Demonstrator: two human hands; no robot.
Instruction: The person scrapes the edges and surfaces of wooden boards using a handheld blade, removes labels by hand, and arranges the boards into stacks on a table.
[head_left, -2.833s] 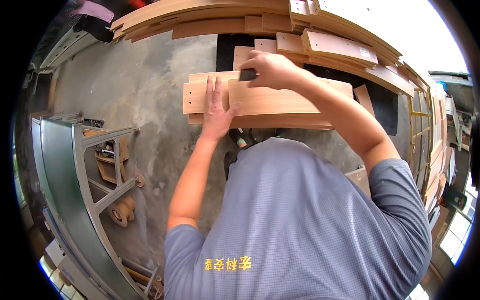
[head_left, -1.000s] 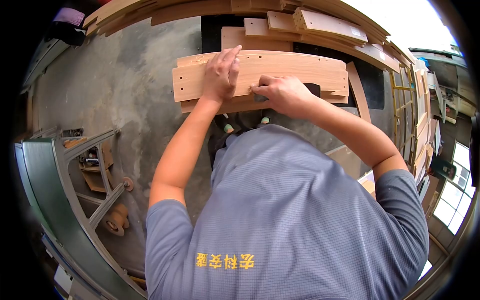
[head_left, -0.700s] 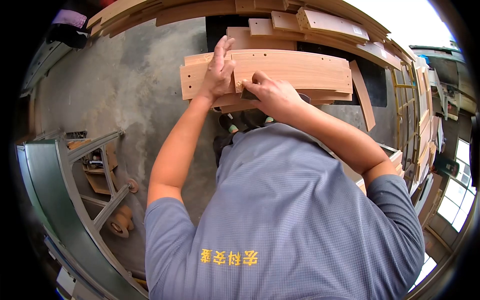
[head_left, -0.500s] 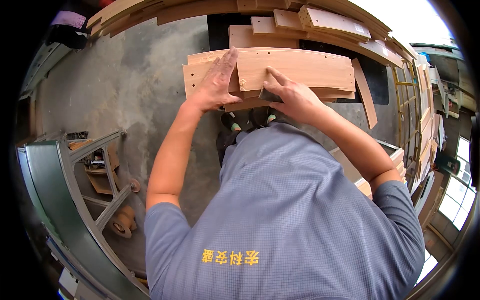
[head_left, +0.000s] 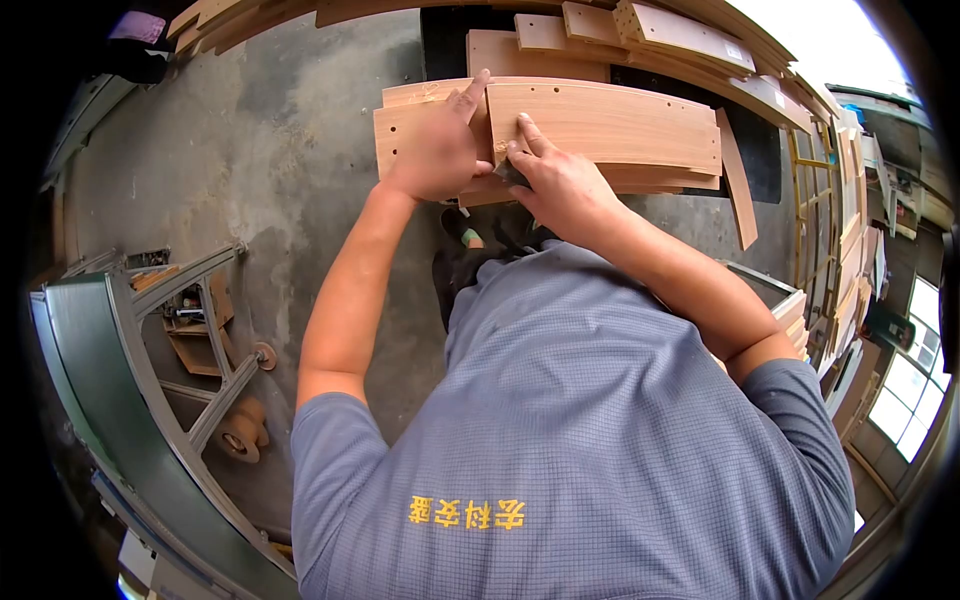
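A light wood-grain board (head_left: 610,125) with small holes along its far edge lies on top of a stack of similar boards. My left hand (head_left: 435,150) is spread at this board's left end, over the lower board (head_left: 385,140); its index finger points away and its thumb reaches toward the end's near corner. Part of this hand is blurred. My right hand (head_left: 565,180) grips a small dark flat piece (head_left: 510,173), partly hidden under the fingers, against the near left corner of the top board. Light crumbs or chips (head_left: 503,147) show beside its fingertips.
More boards (head_left: 680,40) are piled on a black surface beyond the stack. One narrow board (head_left: 737,180) leans at the right. A yellow rack (head_left: 812,200) stands further right. At the left are a green-sided metal frame (head_left: 100,350) and a tape roll (head_left: 242,430) below it.
My right hand has slid left along the top board with the dark piece, to the near left corner. My left hand stays at the board's end. The whole view has shifted slightly.
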